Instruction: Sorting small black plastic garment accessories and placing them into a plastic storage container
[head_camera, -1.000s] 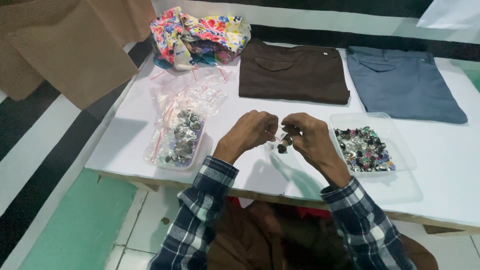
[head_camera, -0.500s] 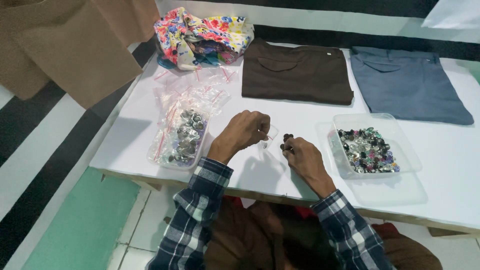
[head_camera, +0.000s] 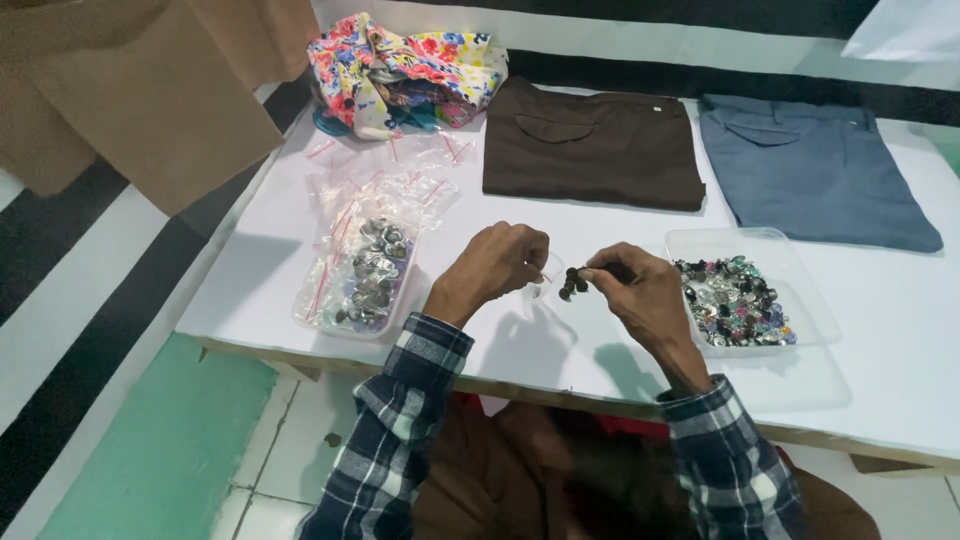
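Here we work from the left of the white desk (head_camera: 610, 350) across: a clear tray of bagged metallic pieces (head_camera: 368, 275) lies well to the left of our hands, with loose empty small bags (head_camera: 400, 165) scattered behind it near a floral cloth bundle (head_camera: 405, 70). Our left hand (head_camera: 497, 265) has its fingers curled shut, pinching a small clear bag (head_camera: 547, 285) (its mouth is hard to make out at this size), held just above the desk between the two trays. Our right hand (head_camera: 640, 290) is closed on a small cluster of dark buttons (head_camera: 573, 283), which sits just beside the bag and almost touches the left fingertips. To do this well, we judge, the left grip should hold the bag's lip taut and open, while the right eases the cluster in low over the desk so nothing rolls away. To the right, the open tray of mixed coloured pieces (head_camera: 735, 300) lies close by our right wrist; behind lie folded brown trousers (head_camera: 590, 150) and folded blue-grey trousers (head_camera: 815, 170).
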